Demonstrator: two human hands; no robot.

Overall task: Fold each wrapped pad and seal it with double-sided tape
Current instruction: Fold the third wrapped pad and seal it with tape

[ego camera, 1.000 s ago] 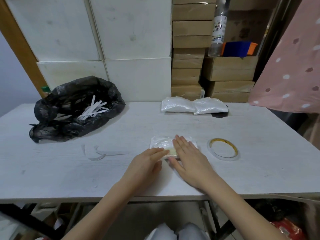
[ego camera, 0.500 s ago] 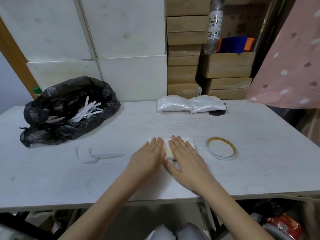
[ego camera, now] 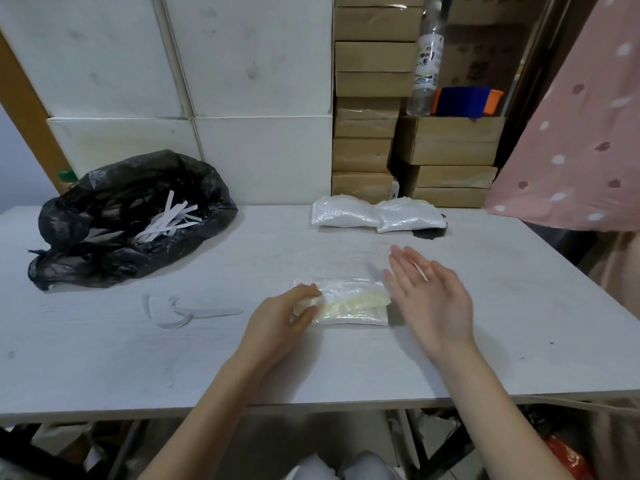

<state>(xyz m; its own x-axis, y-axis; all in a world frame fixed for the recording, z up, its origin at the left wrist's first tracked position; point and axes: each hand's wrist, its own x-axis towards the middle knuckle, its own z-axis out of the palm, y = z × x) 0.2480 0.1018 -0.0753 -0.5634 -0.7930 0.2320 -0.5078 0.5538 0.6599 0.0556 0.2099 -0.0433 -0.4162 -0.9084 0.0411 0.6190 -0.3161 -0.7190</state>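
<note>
A wrapped pad (ego camera: 349, 303) in clear crinkly plastic lies flat on the white table (ego camera: 104, 358), with a yellowish tape strip across its middle. My left hand (ego camera: 280, 320) pinches the pad's left end between thumb and fingers. My right hand (ego camera: 427, 296) hovers just right of the pad, palm turned up-left, fingers spread, holding nothing. The tape roll is hidden behind my right hand. Two more wrapped pads (ego camera: 377, 214) lie side by side at the table's far edge.
A black plastic bag (ego camera: 128, 216) with white paper strips sits at the far left. Loose tape-backing strips (ego camera: 180, 311) lie left of my hands. Cardboard boxes (ego camera: 367, 116) and white panels stand behind the table. Pink spotted cloth (ego camera: 581, 133) hangs at the right.
Both hands were pressing flat on the pad. Now my right hand has lifted off to the right and opened, and my left hand has slid to the pad's left end and gripped it.
</note>
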